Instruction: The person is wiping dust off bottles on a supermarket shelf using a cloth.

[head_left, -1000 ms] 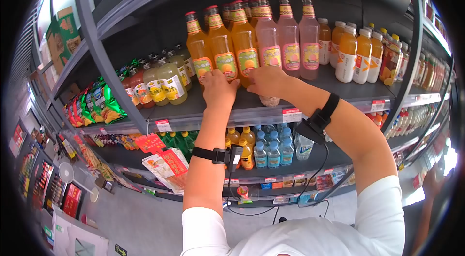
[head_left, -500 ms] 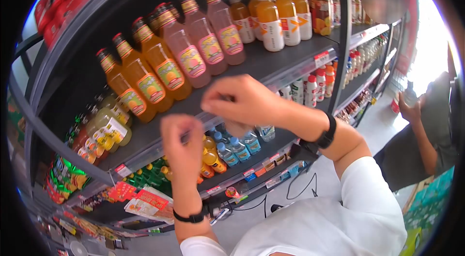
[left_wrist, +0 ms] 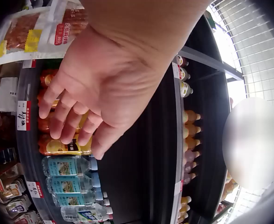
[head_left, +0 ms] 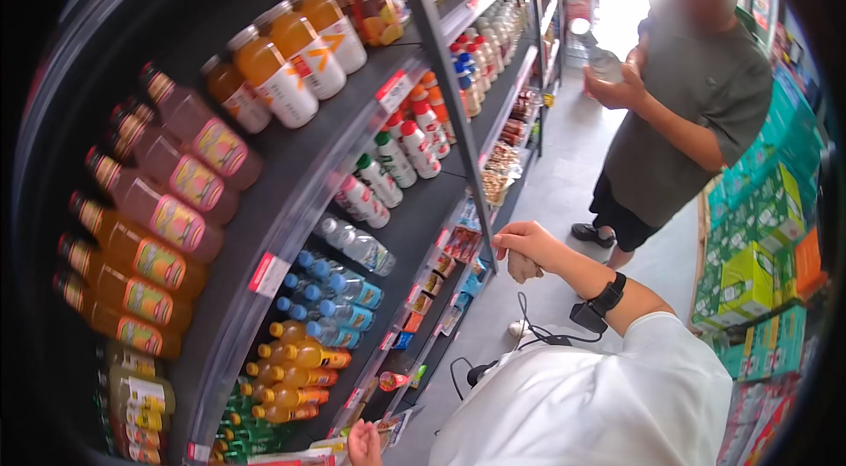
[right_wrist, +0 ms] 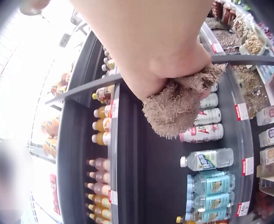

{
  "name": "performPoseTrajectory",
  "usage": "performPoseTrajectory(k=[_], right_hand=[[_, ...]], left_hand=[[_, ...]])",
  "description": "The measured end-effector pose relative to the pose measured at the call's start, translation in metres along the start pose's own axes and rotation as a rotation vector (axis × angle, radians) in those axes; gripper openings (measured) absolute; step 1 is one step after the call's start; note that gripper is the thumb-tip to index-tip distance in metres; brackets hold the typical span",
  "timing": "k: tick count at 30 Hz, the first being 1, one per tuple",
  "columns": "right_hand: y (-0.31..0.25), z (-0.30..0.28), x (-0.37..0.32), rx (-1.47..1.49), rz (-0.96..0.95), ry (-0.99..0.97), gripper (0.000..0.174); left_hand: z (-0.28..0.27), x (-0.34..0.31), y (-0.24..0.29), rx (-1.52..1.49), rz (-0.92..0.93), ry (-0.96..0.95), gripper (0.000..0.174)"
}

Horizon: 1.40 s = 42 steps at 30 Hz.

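My right hand point(head_left: 536, 243) grips a crumpled, fuzzy brown cloth point(right_wrist: 172, 112), out in the aisle just off the shelf's end post. Part of the cloth hangs below the fingers in the right wrist view. My left hand point(left_wrist: 102, 81) holds nothing, its fingers loosely extended in front of the lower shelf. Behind those fingers lie orange drink bottles point(left_wrist: 57, 144) and blue-labelled water bottles point(left_wrist: 69, 184). At the bottom edge of the head view only part of that left hand shows. Tall orange and pink glass bottles point(head_left: 167, 219) stand in a row on the upper shelf.
White-labelled juice bottles point(head_left: 286, 82) stand beside the glass bottles. A dark shelf post point(head_left: 449, 87) divides the shelving. Ahead in the aisle stands another person point(head_left: 679, 131) holding a clear bottle. Stacked green cartons point(head_left: 749, 281) line the right side. A cable point(head_left: 551, 335) hangs near my body.
Both hands have left the glass bottles and drawn back from the shelf. The head view has swung right toward the aisle, and my right hand has carried the cloth that way.
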State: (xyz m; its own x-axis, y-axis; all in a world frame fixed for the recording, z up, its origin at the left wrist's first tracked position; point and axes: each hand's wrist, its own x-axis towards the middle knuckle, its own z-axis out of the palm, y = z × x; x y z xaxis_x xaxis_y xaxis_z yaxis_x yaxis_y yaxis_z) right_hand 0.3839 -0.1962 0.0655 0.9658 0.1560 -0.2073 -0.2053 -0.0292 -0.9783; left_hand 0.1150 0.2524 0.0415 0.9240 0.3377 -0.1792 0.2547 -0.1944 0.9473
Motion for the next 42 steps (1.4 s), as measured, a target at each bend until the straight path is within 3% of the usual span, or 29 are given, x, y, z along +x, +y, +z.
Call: performPoseTrajectory(k=[4, 9, 11, 14, 17, 23, 28, 31, 34, 38, 41, 42], right_hand=[[0.015, -0.018, -0.011, 0.19, 0.103, 0.035, 0.035], [0.011, -0.009, 0.005, 0.637, 0.183, -0.118, 0.034], [0.005, -0.004, 0.019, 0.775, 0.189, -0.24, 0.032], [0.004, 0.004, 0.041, 0.941, 0.166, -0.498, 0.033], [-0.034, 0.013, 0.051, 0.824, 0.169, -0.527, 0.037], [-0.116, 0.004, 0.077, 0.561, -0.082, -0.561, 0.043], [-0.153, -0.029, 0.093, 0.465, -0.202, -0.608, 0.04], [-0.148, -0.049, 0.109, 0.479, -0.167, -0.648, 0.037], [-0.143, -0.06, 0.12, 0.513, -0.121, -0.652, 0.035], [-0.142, -0.071, 0.129, 0.517, -0.087, -0.694, 0.03], [-0.136, -0.076, 0.132, 0.537, -0.052, -0.684, 0.03], [-0.134, -0.077, 0.133, 0.562, -0.04, -0.693, 0.03]], left_hand=[[0.02, 0.026, 0.02, -0.009, -0.034, -0.056, 0.04], [0.058, 0.06, 0.095, 0.203, 0.085, -0.362, 0.03], [0.082, 0.072, 0.147, 0.356, 0.28, -0.449, 0.025], [0.12, 0.083, 0.197, 0.396, 0.499, -0.431, 0.026], [0.155, 0.088, 0.239, 0.371, 0.634, -0.406, 0.021], [0.183, 0.11, 0.301, 0.367, 0.787, -0.241, 0.019], [0.2, 0.146, 0.377, 0.425, 0.935, 0.102, 0.025], [0.206, 0.202, 0.405, 0.334, 0.886, 0.272, 0.041], [0.209, 0.254, 0.423, 0.459, 0.786, 0.528, 0.061], [0.225, 0.291, 0.442, 0.23, 0.603, 0.476, 0.086], [0.232, 0.308, 0.451, 0.118, 0.644, 0.303, 0.1], [0.236, 0.313, 0.451, 0.118, 0.667, 0.366, 0.085]])
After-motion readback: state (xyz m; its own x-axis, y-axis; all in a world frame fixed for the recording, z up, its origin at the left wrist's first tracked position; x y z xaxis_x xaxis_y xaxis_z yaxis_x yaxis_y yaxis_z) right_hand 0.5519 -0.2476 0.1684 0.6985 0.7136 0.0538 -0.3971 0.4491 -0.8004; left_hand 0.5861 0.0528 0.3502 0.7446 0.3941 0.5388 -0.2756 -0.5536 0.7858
